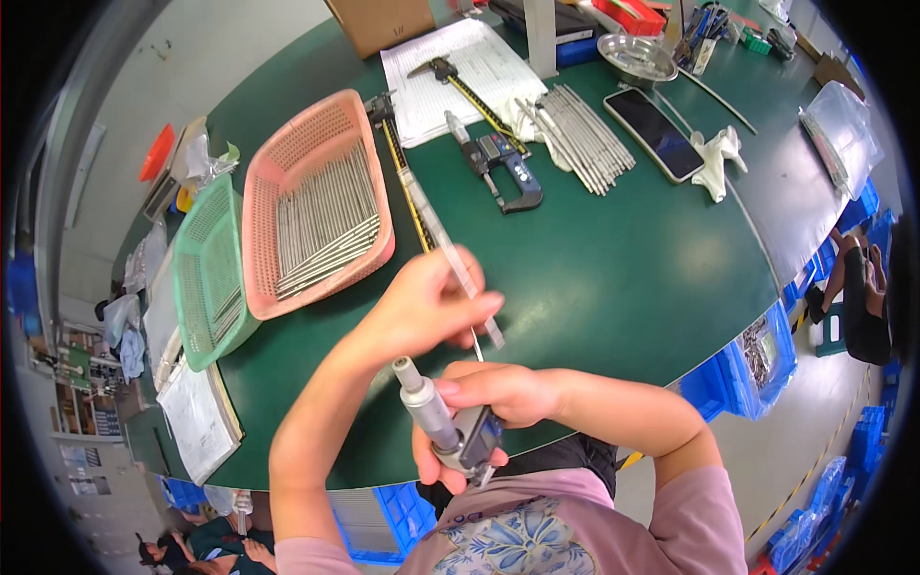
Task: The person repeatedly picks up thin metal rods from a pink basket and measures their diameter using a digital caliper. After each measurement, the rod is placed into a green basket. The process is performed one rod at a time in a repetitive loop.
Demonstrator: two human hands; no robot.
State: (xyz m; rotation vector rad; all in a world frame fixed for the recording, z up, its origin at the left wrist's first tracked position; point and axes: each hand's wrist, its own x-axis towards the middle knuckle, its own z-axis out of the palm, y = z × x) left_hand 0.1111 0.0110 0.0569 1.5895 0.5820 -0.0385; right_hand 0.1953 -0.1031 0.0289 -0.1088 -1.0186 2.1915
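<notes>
My left hand (431, 299) is closed, its fingers pinching a slim metal rod (443, 233) that looks pale and smeared by motion. The rod slants from near the caliper down past the fingertips. Just below, my right hand (503, 395) wraps round a digital micrometer (428, 410), its silver thimble pointing up and left. The rod's lower end comes close to the micrometer; whether they touch, I cannot tell. To the left, a pink basket (383, 235) holds many thin metal rods (331, 216). Beside it, a green basket (196, 278) has a few more rods at its near end.
On the green table (613, 287) lie a second digital micrometer (503, 172), a caliper (470, 96), another caliper (393, 144), paper sheets (422, 67), a row of rods (580, 144), a phone (654, 132), a metal bowl (636, 57) and a white glove (717, 158). Blue bins (757, 364) stand right.
</notes>
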